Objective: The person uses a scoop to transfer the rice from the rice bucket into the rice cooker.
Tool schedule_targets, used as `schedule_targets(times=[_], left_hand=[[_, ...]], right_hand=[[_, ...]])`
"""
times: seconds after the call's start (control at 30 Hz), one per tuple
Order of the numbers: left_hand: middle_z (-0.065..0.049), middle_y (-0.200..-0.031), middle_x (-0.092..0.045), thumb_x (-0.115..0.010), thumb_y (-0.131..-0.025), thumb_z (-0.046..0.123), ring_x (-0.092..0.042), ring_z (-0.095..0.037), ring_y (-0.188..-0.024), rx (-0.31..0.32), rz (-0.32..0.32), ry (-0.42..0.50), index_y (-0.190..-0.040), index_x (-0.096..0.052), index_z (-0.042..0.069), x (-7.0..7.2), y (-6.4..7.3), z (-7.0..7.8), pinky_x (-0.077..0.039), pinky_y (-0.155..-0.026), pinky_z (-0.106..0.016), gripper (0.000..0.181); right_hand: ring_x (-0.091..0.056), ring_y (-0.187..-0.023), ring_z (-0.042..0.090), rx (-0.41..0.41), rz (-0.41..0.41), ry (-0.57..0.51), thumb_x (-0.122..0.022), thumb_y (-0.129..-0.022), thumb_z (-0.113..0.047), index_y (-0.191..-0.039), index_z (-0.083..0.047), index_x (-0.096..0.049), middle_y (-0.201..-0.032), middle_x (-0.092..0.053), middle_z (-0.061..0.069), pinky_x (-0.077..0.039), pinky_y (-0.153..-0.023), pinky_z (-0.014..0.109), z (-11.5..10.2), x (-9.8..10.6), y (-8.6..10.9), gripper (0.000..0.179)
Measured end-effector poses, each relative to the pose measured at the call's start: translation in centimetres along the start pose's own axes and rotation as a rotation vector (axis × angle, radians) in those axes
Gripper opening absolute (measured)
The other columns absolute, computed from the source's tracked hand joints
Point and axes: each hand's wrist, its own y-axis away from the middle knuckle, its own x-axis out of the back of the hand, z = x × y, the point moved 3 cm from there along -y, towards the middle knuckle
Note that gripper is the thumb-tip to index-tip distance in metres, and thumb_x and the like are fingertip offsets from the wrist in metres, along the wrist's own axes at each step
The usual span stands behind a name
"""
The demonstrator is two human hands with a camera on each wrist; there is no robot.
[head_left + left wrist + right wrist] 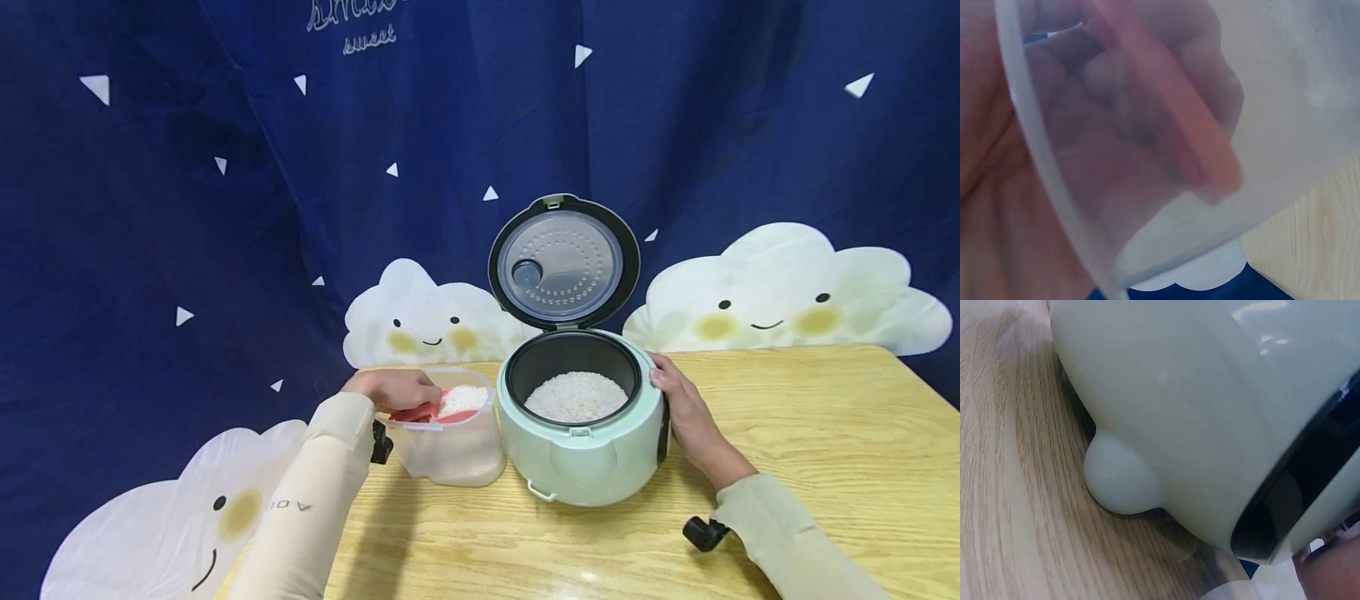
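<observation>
A translucent plastic container (450, 458) stands on the table left of a mint-green rice cooker (577, 467). Inside the container's mouth, my left hand (397, 390) grips a red scoop (456, 416) by its handle, with white rice (463, 398) heaped in it. Through the cloudy wall, the left wrist view shows fingers curled round the red handle (1179, 112). The cooker's lid (562, 267) is up, and white rice (577, 397) covers the bottom of its dark inner pot (573, 350). My right hand (690, 417) holds the cooker's right side, thumb at the rim.
The wood-grain table (810, 467) carries both vessels, which stand side by side almost touching. Behind it hangs a dark blue curtain (420, 208) with white triangles and smiling clouds. The raised lid stands up at the cooker's back.
</observation>
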Motion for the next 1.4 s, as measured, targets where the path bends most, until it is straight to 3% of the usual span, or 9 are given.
schedule_targets(times=[0.23, 0.5, 0.6, 0.87, 1.17, 1.4], left_hand=[[0.008, -0.064, -0.051, -0.056, -0.087, 0.025, -0.045, -0.007, -0.056, 0.006, -0.036, 0.093, -0.073, -0.062, 0.018, -0.44, 0.03, -0.10, -0.036, -0.054, -0.021, 0.017], [0.008, -0.066, -0.052, -0.052, -0.091, 0.027, -0.047, -0.008, -0.061, 0.017, -0.005, 0.052, -0.075, -0.063, 0.018, 0.26, 0.68, 0.11, -0.036, -0.061, -0.021, 0.021], [0.007, -0.066, -0.053, -0.052, -0.091, 0.026, -0.046, -0.008, -0.059, 0.018, -0.025, 0.057, -0.075, -0.064, 0.017, 0.28, 0.82, 0.05, -0.037, -0.060, -0.022, 0.022], [0.006, -0.064, -0.050, -0.047, -0.091, 0.019, -0.038, -0.007, -0.055, -0.018, -0.068, 0.176, -0.071, -0.056, 0.015, -0.04, 0.84, -0.19, -0.030, -0.055, -0.021, 0.022], [0.006, -0.065, -0.049, -0.049, -0.090, 0.017, -0.039, -0.008, -0.055, -0.042, -0.060, 0.205, -0.071, -0.055, 0.015, -0.02, 0.88, -0.30, -0.030, -0.054, -0.022, 0.020], [0.006, -0.067, -0.051, -0.047, -0.096, 0.020, -0.041, -0.007, -0.057, -0.040, -0.065, 0.264, -0.073, -0.055, 0.014, -0.11, 0.83, -0.59, -0.032, -0.056, -0.021, 0.025]], right_hand=[[-0.047, -0.124, -0.012, -0.006, -0.003, 0.018, -0.032, -0.109, -0.033, -0.151, -0.011, -0.045, -0.132, -0.055, -0.031, -0.030, -0.102, 0.004, 0.07, -0.02, 0.11, 0.049], [-0.047, -0.125, -0.011, -0.009, 0.000, 0.017, -0.033, -0.109, -0.033, -0.150, -0.011, -0.046, -0.132, -0.056, -0.030, -0.030, -0.103, 0.005, -0.11, -0.07, 0.03, 0.049], [-0.046, -0.125, -0.011, -0.009, -0.003, 0.017, -0.033, -0.109, -0.033, -0.151, -0.010, -0.045, -0.132, -0.055, -0.031, -0.029, -0.103, 0.004, -0.12, -0.09, -0.02, 0.050], [-0.047, -0.125, -0.011, -0.007, -0.003, -0.003, -0.033, -0.109, -0.033, -0.150, -0.010, -0.045, -0.131, -0.055, -0.031, -0.030, -0.103, 0.004, -0.12, -0.12, -0.05, 0.049], [-0.046, -0.125, -0.012, -0.024, -0.013, 0.013, -0.032, -0.110, -0.035, -0.152, -0.012, -0.044, -0.132, -0.053, -0.032, -0.029, -0.102, 0.003, -0.09, -0.12, 0.11, 0.050], [-0.045, -0.126, -0.012, -0.040, -0.014, 0.017, -0.032, -0.110, -0.036, -0.153, -0.012, -0.043, -0.133, -0.053, -0.032, -0.029, -0.102, 0.002, -0.04, -0.14, 0.22, 0.051]])
